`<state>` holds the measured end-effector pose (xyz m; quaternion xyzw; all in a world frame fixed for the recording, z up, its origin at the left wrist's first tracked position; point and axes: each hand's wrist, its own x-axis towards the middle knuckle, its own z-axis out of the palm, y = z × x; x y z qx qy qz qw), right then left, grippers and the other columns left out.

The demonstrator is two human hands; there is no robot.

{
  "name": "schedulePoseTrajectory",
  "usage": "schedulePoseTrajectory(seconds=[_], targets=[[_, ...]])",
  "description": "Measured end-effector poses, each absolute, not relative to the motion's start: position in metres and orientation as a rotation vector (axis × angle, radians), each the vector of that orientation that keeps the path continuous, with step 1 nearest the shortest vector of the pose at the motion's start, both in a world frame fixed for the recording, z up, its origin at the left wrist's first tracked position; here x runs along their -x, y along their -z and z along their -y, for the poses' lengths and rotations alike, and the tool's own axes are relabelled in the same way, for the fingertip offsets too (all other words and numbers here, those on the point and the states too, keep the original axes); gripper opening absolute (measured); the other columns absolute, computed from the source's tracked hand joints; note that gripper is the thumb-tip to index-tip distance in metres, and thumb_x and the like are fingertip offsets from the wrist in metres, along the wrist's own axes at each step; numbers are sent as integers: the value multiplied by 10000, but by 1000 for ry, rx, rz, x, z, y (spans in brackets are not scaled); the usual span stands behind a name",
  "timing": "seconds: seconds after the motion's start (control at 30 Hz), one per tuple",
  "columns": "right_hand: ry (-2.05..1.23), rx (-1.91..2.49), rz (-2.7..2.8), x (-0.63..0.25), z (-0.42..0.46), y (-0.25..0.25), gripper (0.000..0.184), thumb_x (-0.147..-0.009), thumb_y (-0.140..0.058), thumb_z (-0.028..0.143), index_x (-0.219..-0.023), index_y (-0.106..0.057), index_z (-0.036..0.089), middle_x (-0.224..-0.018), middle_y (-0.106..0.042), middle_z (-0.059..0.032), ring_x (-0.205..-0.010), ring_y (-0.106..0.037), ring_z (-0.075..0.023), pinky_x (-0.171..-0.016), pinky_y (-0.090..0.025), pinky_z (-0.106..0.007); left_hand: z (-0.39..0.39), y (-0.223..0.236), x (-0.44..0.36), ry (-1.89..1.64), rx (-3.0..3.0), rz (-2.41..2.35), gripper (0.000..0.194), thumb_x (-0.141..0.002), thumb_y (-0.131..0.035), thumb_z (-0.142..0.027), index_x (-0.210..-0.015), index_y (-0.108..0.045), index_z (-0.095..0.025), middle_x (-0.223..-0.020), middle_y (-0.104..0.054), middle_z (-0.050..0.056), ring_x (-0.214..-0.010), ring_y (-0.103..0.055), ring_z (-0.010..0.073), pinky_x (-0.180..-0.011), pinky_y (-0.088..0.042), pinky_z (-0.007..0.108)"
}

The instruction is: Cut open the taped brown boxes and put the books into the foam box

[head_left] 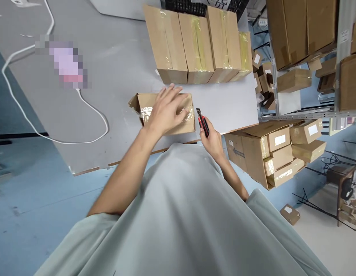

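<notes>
A small cardboard box (186, 124) with clear tape across it lies on the table near its front edge. Its left end has a flap standing out. My left hand (168, 109) rests on top of this box with the fingers spread, hiding part of the upper side. To the right of the box, my right hand (211, 140) is closed around a red and black box cutter (204, 122). The cutter's tip points up and away from me, a short gap from the box's right end.
Several taped cardboard boxes (166, 46) stand in a row at the back of the grey table (123, 65). A pixelated object (67, 63) with a white cable (94, 111) lies on the left. At right, a large open carton (252, 153) holds smaller boxes, below loaded shelves (310, 115).
</notes>
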<state>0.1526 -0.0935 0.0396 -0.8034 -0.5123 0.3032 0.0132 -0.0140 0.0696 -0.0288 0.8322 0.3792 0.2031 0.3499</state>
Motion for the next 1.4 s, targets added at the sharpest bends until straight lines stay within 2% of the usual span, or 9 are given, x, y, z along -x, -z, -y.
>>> schedulePoseTrajectory(seconds=[0.1, 0.2, 0.33, 0.57, 0.77, 0.9, 1.23, 1.4], targets=[[-957, 2516, 1569, -152, 93, -43, 679, -1199, -341, 309, -1868, -322, 196, -1614, -761, -145, -1345, -809, -304, -1118, -627, -402, -80, 46, -1, -458, -2160, -932, 448, -1047, -661, -413, -1477, -756, -333, -1686, -662, 68, -1681, -492, 426, -1441, -230, 740], [-954, 2554, 1579, -150, 88, -46, 675, -1213, -343, 318, -1875, -319, 188, -1511, -822, -144, -1275, -830, -308, -1078, -626, -384, -76, 52, 0, -452, -2149, -960, 412, -1055, -659, -426, -1437, -790, -345, -1678, -672, 71, -1593, -576, 407, -1430, -271, 699], [-977, 2582, 1638, -146, 76, -50, 668, -1234, -338, 316, -1887, -295, 188, -1483, -831, -146, -1262, -829, -298, -1072, -612, -362, -64, 49, 3, -466, -2126, -979, 379, -1063, -671, -460, -1404, -808, -367, -1692, -669, 67, -1572, -579, 417, -1384, -336, 686], [-948, 2822, 1697, -114, 66, -68, 690, -1220, -301, 243, -1900, -234, 145, -1361, -839, -205, -1156, -856, -284, -1030, -653, -369, -53, 48, 0, -488, -2106, -985, 393, -1086, -630, -467, -1427, -794, -361, -1687, -676, 81, -1577, -559, 423, -1357, -340, 690], [-844, 2964, 1748, -87, 65, -78, 773, -1176, -358, 151, -1912, -122, 160, -1348, -815, -247, -1158, -865, -276, -969, -680, -336, -48, 50, 2, -526, -2079, -942, 414, -1081, -624, -431, -1457, -778, -353, -1696, -660, 96, -1583, -539, 434, -1349, -336, 703], [-838, 2981, 1724, -81, 66, -81, 770, -1187, -397, 171, -1911, -135, 155, -1347, -811, -251, -1182, -860, -292, -1006, -671, -352, -46, 52, 3, -542, -2078, -921, 408, -1094, -612, -439, -1457, -773, -347, -1713, -647, 101, -1577, -541, 434, -1357, -324, 708], [-787, 3063, 1656, -75, 69, -79, 725, -1198, -326, 181, -1905, -169, 145, -1368, -811, -249, -1205, -852, -282, -1031, -666, -356, -46, 57, 5, -584, -2058, -879, 412, -1105, -624, -435, -1484, -754, -341, -1731, -634, 111, -1609, -522, 435, -1389, -275, 718], [-762, 3080, 1662, -71, 60, -78, 734, -1190, -354, 136, -1899, -165, 126, -1349, -816, -249, -1199, -858, -270, -1031, -667, -347, -45, 63, 4, -596, -2078, -875, 412, -1126, -599, -431, -1480, -762, -298, -1737, -629, 120, -1605, -520, 413, -1397, -277, 672]])
